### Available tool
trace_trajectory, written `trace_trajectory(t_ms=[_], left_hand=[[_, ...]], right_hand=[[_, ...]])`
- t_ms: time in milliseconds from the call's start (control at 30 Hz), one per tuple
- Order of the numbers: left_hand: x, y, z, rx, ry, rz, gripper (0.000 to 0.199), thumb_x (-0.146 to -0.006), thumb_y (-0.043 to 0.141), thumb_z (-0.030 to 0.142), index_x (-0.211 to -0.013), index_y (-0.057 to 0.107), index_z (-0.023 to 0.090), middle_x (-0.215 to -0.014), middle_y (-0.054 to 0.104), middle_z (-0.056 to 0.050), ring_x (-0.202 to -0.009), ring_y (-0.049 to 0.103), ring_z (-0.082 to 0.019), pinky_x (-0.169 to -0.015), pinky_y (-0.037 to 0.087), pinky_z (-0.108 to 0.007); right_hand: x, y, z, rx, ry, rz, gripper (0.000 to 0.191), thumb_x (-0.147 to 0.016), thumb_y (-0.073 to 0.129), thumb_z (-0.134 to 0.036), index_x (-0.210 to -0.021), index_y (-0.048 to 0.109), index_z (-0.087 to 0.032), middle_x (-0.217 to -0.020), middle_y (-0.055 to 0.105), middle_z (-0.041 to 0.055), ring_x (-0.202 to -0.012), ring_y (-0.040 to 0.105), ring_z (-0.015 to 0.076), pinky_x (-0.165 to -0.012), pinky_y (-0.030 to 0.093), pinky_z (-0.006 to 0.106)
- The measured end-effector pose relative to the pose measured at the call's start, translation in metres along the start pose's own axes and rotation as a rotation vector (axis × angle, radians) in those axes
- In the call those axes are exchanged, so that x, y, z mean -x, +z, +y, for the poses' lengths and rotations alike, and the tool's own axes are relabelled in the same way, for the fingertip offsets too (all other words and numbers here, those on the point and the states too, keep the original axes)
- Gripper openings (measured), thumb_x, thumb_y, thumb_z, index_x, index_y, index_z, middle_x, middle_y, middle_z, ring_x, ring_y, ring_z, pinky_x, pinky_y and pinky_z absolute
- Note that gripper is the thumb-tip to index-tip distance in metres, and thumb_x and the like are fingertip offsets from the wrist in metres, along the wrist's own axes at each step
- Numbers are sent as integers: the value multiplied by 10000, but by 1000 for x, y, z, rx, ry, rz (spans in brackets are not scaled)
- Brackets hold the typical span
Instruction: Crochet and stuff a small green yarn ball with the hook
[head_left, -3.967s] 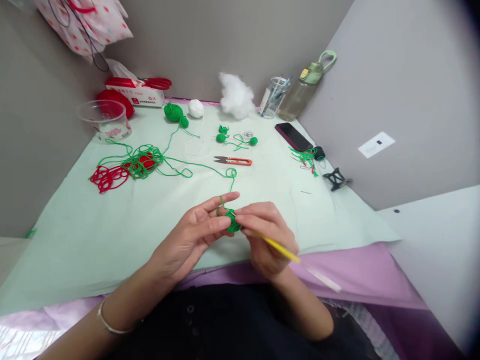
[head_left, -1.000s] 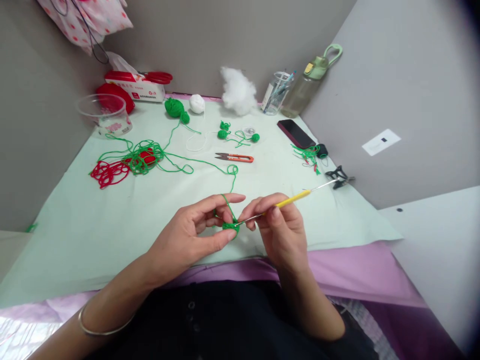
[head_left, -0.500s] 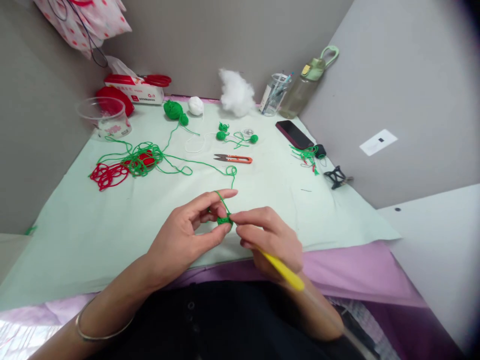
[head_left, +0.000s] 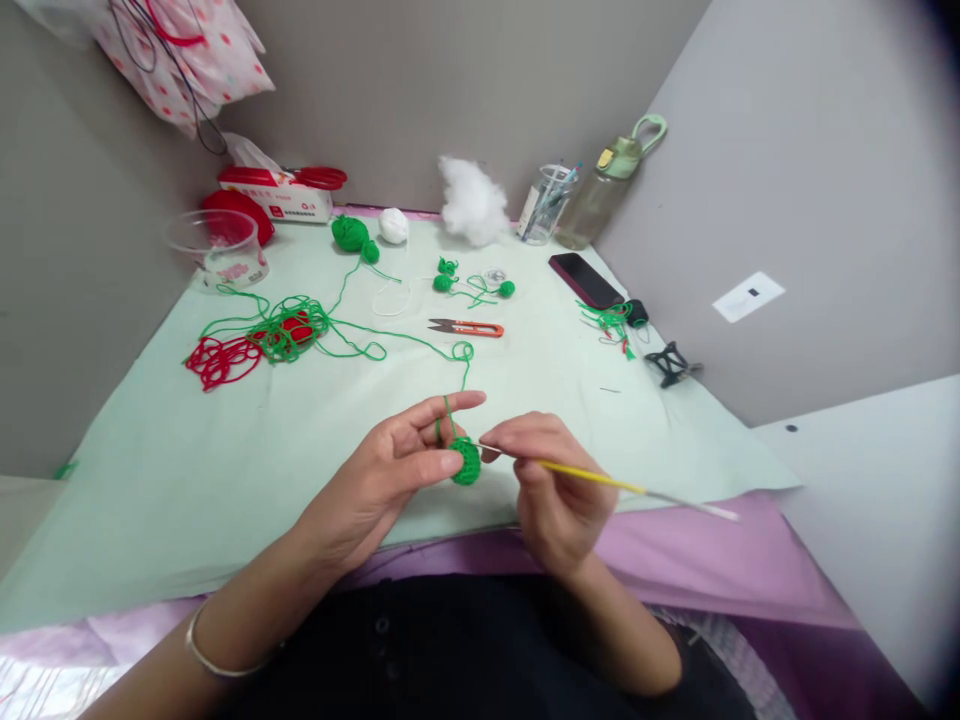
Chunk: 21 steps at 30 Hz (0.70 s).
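My left hand [head_left: 397, 465] pinches a small round green crochet piece [head_left: 466, 462] between thumb and fingers. Green yarn [head_left: 463, 375] loops over its raised index finger and runs back to the tangle on the table. My right hand [head_left: 559, 485] grips a crochet hook [head_left: 589, 474] with a yellow handle, its metal tip at the top edge of the green piece. The hook's back end points out to the right. Beyond the hands lie orange thread snips [head_left: 466, 328].
Tangled green yarn [head_left: 289, 340] and red yarn [head_left: 225, 362] lie at left, near a clear plastic tub [head_left: 232, 265]. Behind are yarn balls, white stuffing [head_left: 472, 205], a pen cup [head_left: 544, 210] and a bottle [head_left: 600, 195]. A phone [head_left: 585, 280] and a black clip [head_left: 670, 364] sit at right.
The green piece has turned and shows more of its face. The hook has swung from pointing down toward me to nearly level, and my right hand has rotated with it.
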<state>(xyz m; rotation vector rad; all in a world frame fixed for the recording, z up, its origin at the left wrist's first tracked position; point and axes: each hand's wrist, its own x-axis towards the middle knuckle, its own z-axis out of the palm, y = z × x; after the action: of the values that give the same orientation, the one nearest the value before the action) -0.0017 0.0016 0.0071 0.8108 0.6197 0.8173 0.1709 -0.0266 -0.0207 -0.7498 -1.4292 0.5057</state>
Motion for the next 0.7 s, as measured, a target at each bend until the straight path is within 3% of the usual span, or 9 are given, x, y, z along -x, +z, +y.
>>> trace_trajectory(t_ms=[167, 267, 367, 467, 533, 600, 700], left_hand=[[2, -8, 3, -154, 57, -27, 322, -819, 772, 268, -1140, 786, 256, -870, 563, -13, -812, 503, -130, -752, 425, -237], [1, -6, -2, -189, 86, -4, 346, -844, 772, 266, -1189, 764, 293, -899, 575, -5, -852, 538, -131, -787, 447, -235], [-1, 1, -9, -152, 119, 60, 387, -837, 809, 265, -1216, 752, 317, -922, 610, 3, -906, 585, -138, -866, 471, -249], [-3, 8, -14, -53, 119, 136, 423, -814, 839, 269, -1228, 754, 294, -907, 632, 3, -902, 587, -133, -872, 469, -235], [-4, 11, -16, 62, 49, 141, 437, -819, 831, 292, -1247, 747, 267, -931, 646, -6, -910, 583, -132, -884, 462, -231], [-4, 10, -15, 167, -34, 90, 441, -817, 820, 316, -1244, 750, 233, -964, 663, -25, -926, 582, -143, -895, 459, -241], [-6, 3, -11, 216, -71, 4, 434, -811, 795, 298, -1231, 752, 198, -1012, 684, -53, -946, 583, -164, -912, 453, -266]], right_hand=[[-8, -4, -2, -326, 327, 49, 154, -989, 616, -278, -953, 761, -237, -822, 712, 32, -650, 651, 143, -584, 553, 293], [-8, 0, -2, -384, 388, 24, 164, -995, 608, -297, -930, 746, -234, -795, 681, 18, -617, 628, 128, -562, 542, 276], [-1, 7, 0, -132, 215, 43, 154, -991, 610, -229, -1010, 759, -264, -888, 679, 33, -749, 657, 149, -625, 566, 288], [10, 13, 3, 317, -123, 54, 306, -937, 655, -100, -1151, 757, -293, -1006, 671, 52, -898, 666, 173, -710, 586, 304], [14, 14, 6, 513, -306, 29, 383, -901, 683, -64, -1211, 745, -280, -1073, 668, 68, -967, 663, 196, -759, 595, 325], [14, 14, 7, 501, -319, 18, 388, -903, 680, -73, -1224, 736, -283, -1076, 673, 64, -976, 667, 201, -759, 600, 330], [7, 12, 5, 239, -92, 41, 292, -959, 619, -130, -1157, 745, -303, -984, 696, 44, -871, 687, 181, -699, 599, 324]])
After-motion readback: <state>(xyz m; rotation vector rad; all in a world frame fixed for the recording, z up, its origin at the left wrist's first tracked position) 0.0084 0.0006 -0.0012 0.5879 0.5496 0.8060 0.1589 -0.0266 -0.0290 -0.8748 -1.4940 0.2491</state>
